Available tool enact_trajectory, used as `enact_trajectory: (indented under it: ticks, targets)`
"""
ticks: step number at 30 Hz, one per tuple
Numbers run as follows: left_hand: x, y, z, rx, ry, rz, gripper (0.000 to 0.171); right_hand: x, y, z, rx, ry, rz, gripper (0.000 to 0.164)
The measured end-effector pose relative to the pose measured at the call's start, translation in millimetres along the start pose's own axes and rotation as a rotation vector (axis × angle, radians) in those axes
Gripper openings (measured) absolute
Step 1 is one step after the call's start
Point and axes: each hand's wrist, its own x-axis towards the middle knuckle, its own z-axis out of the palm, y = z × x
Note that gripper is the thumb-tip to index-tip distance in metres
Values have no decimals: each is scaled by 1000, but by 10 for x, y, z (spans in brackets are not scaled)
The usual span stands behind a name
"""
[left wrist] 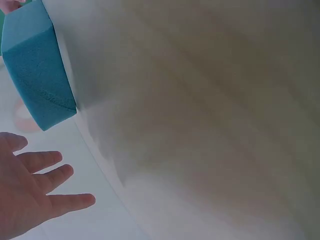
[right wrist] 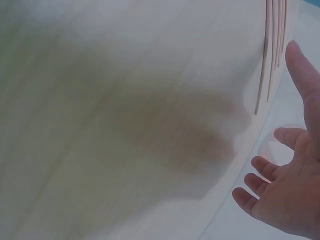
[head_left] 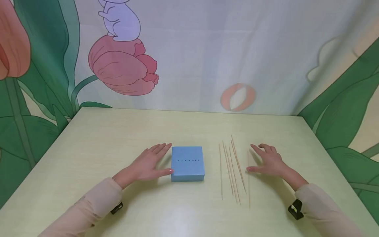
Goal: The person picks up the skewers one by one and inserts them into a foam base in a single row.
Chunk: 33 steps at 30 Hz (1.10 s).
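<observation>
A square blue foam block (head_left: 188, 169) with a row of several small dark holes across its top lies on the table. At its left side is my left hand (head_left: 149, 164), fingers straight and spread, the thumb tip right at the block's edge. Several thin wooden skewers (head_left: 229, 171) lie roughly lengthwise to the right of the block. Beside the rightmost skewer (head_left: 249, 191) my right hand (head_left: 268, 162) hovers with loosely spread fingers and nothing in its grasp. The left wrist view shows the block's side (left wrist: 40, 75) beyond the open fingers; the right wrist view shows skewer ends (right wrist: 262, 85) near the thumb.
The pale wooden table (head_left: 124, 131) ends at the back against a printed curtain (head_left: 189, 59) with tulips and leaves. A dark strap piece (head_left: 296, 209) hangs below the right sleeve, another (head_left: 116, 208) below the left.
</observation>
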Motion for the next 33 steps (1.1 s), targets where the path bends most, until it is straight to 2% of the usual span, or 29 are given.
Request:
enact_trajectory:
  ticks: [12,22,33]
  targets:
    - [83,-2,22,15,-118,2,89,82,90,122,37,-88,6,91]
    - [107,-13,24,-48,-117,31,92,86,118,157,26,-72,-4,87]
    - [129,-4,4,-103,-126,18,93,117,78,131,114,-29,16,85]
